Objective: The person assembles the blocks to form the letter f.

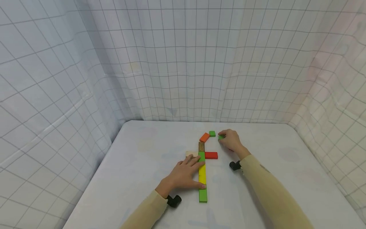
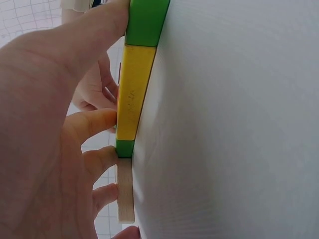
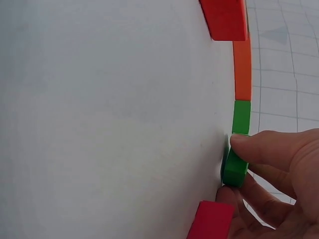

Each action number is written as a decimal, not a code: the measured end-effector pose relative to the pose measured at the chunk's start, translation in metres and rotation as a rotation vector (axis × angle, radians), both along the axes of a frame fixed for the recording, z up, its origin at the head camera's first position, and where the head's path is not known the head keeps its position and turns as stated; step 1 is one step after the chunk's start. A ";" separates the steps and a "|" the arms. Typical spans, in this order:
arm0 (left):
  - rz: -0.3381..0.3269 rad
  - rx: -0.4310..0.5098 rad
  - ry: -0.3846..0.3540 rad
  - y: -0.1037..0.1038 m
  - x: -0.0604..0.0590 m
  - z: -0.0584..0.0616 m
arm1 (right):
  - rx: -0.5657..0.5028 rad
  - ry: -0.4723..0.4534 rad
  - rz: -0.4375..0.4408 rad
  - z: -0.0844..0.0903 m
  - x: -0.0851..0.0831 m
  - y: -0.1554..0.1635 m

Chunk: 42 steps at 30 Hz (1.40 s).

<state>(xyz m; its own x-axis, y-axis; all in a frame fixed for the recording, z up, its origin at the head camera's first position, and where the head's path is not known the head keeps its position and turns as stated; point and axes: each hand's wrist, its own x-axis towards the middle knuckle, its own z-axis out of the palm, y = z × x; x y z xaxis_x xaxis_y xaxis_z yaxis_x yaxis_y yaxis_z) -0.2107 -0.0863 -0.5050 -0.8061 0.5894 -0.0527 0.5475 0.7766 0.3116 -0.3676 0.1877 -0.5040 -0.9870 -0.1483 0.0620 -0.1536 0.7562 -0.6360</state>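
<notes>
Spread over a straight column of blocks, my left hand (image 1: 184,175) touches them with its fingertips and thumb. That column has a green block (image 1: 203,196) at the near end, a yellow block (image 1: 202,174), another green block (image 1: 201,156) and a dark brown wooden block (image 1: 201,146). A pale wooden block (image 2: 125,189) lies to the column's left under the fingers, and a red block (image 1: 211,155) to its right. My right hand (image 1: 232,140) pinches a small green block (image 3: 236,168) between thumb and fingers, low over the table.
Beyond the column, an orange block (image 1: 204,137) lies at a slant, followed by a small green block (image 1: 212,134). Another red block (image 3: 212,221) is close to the right hand, mostly hidden in the head view. Checked white cloth (image 1: 183,63) surrounds the white table (image 1: 137,171).
</notes>
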 end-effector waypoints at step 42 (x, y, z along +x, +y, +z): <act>-0.008 0.004 0.012 0.001 0.000 -0.002 | 0.009 0.031 -0.055 0.000 -0.018 -0.012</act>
